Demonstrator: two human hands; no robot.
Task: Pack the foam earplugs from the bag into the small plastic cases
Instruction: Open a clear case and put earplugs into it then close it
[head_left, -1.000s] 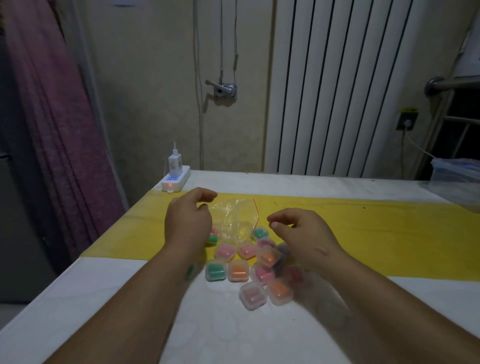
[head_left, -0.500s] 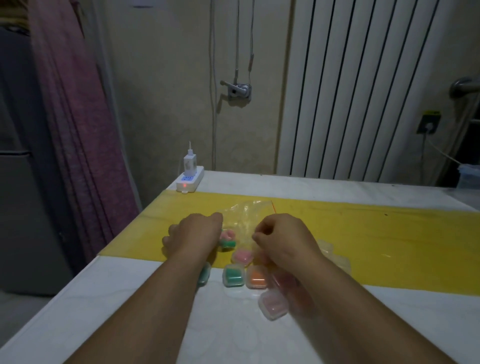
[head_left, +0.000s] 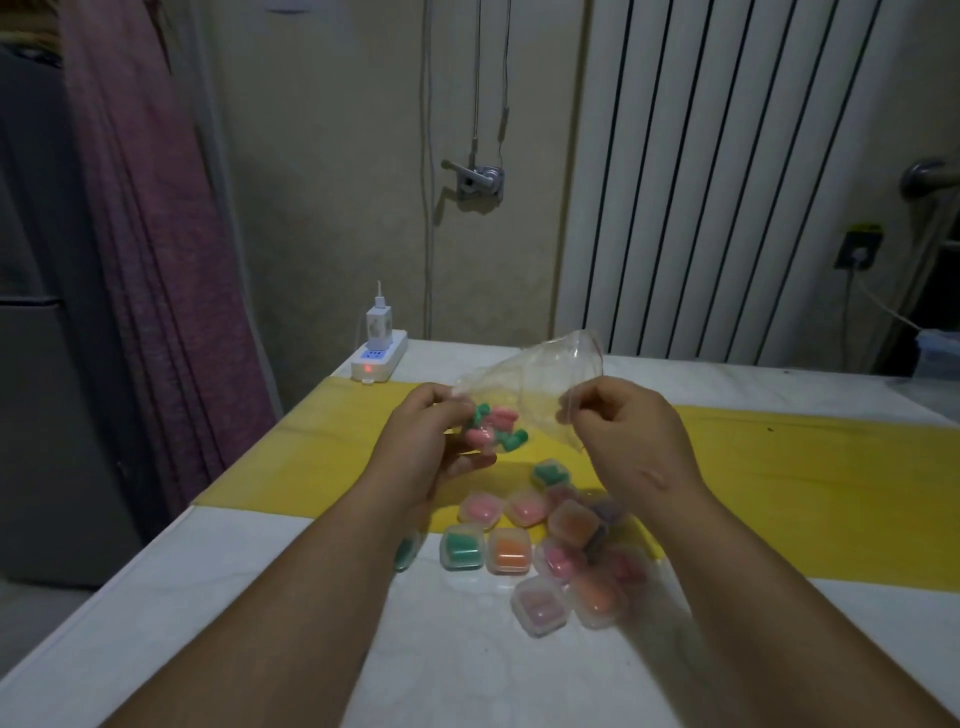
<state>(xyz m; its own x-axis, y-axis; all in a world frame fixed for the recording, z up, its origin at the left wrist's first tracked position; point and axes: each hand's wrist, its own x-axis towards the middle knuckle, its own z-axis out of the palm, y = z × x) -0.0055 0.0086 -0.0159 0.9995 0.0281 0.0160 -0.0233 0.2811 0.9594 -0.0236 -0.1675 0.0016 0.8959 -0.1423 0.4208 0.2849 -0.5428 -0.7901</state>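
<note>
A clear plastic bag (head_left: 540, 376) with a red-edged mouth is lifted above the table between both hands. My left hand (head_left: 423, 441) grips its lower end, where pink and green foam earplugs (head_left: 493, 428) are bunched. My right hand (head_left: 621, 431) pinches the bag's other side near the mouth. Below the hands lie several small clear plastic cases (head_left: 524, 551) on the table, holding pink, green and orange earplugs. One case is partly hidden behind my left forearm.
The white table (head_left: 457, 665) carries a yellow strip (head_left: 810, 473) across its middle. A white power strip (head_left: 378, 357) with a plugged charger sits at the back left corner. A curtain hangs left, a radiator stands behind, and a clear container (head_left: 937, 353) is at the far right.
Both hands have taken hold of the bag and lifted it off the table, tilting it with the earplugs gathered at my left hand. The cases stay in place.
</note>
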